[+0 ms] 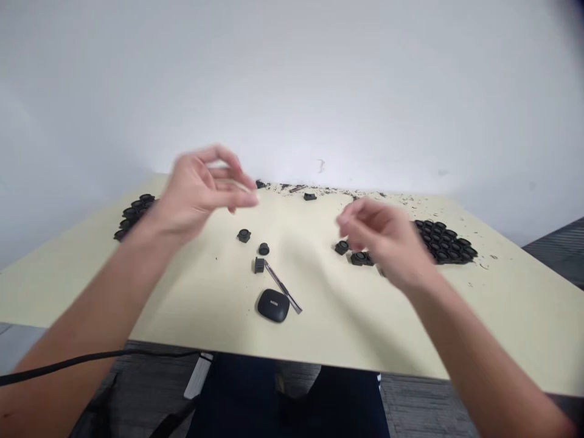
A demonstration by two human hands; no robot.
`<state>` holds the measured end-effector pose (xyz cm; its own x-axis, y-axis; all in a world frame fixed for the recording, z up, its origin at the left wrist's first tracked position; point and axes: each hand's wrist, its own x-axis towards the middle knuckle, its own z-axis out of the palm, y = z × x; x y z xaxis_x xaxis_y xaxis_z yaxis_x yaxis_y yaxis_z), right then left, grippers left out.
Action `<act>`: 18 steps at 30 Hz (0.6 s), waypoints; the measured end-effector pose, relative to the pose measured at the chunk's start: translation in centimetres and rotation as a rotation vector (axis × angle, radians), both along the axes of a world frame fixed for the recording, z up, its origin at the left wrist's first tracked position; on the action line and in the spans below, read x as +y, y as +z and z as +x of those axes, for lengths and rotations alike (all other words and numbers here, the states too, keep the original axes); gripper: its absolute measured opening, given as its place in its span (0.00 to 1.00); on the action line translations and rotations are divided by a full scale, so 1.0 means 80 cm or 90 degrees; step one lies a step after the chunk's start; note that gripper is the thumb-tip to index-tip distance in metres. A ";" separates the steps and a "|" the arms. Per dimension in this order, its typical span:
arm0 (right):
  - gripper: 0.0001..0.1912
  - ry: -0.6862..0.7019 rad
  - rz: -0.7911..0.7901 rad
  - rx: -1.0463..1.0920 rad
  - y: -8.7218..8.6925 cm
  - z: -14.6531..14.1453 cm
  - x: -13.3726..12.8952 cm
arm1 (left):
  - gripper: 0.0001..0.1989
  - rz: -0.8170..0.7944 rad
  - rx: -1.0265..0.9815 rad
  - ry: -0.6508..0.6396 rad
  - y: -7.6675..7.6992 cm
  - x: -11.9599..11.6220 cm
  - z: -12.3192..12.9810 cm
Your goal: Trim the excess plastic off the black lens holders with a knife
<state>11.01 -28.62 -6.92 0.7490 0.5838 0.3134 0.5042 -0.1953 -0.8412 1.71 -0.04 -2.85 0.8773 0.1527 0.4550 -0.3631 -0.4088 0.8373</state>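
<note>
The one container, a smooth black case [273, 305] with rounded corners, lies lid closed near the table's front edge, its contents hidden. A slim metal knife [283, 287] lies slantwise just beside it. Three small black parts [244, 235] sit apart near the table's middle, dull-surfaced, round or blocky; a left cluster [133, 214] and a tightly packed right cluster [447, 243] show ringed tops. Curled dark shavings [410, 198] litter the back edge, against a smooth white wall [292, 91]. The left hand [205, 185] is raised, fingers curved, thumb near the fingertips; the right hand [381, 237] is curled near loose pieces [360, 258]. Blur prevents telling whether either grips anything. Bare pale table [296, 228] lies open between the two
</note>
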 end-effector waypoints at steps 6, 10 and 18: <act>0.12 0.181 -0.160 -0.090 -0.117 -0.015 0.062 | 0.18 0.219 0.117 0.015 -0.119 0.007 0.063; 0.19 0.287 -0.160 -0.238 -0.153 -0.040 0.067 | 0.15 0.342 0.064 0.024 -0.161 0.008 0.076; 0.26 0.258 -0.219 -0.486 -0.178 -0.060 0.075 | 0.09 0.483 -0.107 -0.014 -0.206 -0.007 0.060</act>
